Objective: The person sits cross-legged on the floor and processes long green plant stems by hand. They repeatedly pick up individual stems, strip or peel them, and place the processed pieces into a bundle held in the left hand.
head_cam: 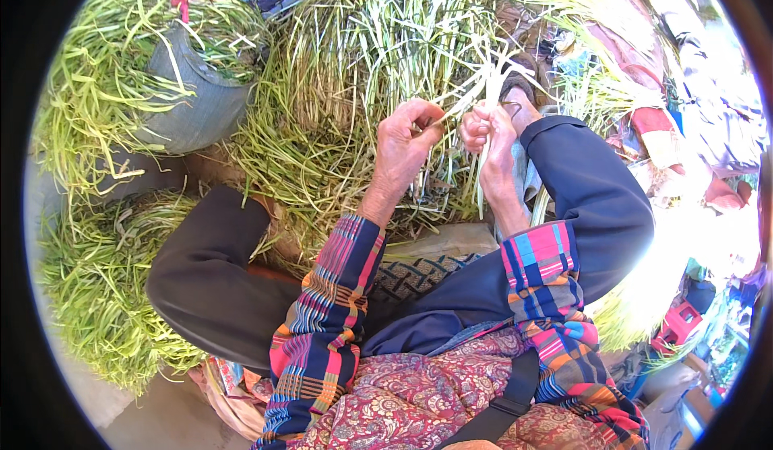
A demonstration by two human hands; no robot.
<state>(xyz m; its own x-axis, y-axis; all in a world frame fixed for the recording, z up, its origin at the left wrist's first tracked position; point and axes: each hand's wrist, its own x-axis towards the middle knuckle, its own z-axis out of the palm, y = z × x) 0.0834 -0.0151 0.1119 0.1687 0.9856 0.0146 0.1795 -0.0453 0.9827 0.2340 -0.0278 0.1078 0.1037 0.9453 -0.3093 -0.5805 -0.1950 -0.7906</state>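
Note:
My right hand [496, 133] is closed around a small bunch of pale green stalks [492, 78], whose upper ends fan out above the fist. The lower ends of the bunch hang below that hand. To its left, my left hand [410, 139] pinches a thin pale stalk [454, 110] between thumb and fingertips. This stalk reaches towards the bunch; I cannot tell whether it is apart from it. Beneath both hands spreads a large heap of long green leafy stalks [326, 82], some of them yellowed or dry.
A grey bucket [196, 115] full of stalks, with a red tie [184, 3] above it, stands at upper left. Another leafy pile [115, 293] lies at left. Bundles of stalks [604, 82] lie at right, with a red plastic crate [679, 324] at lower right.

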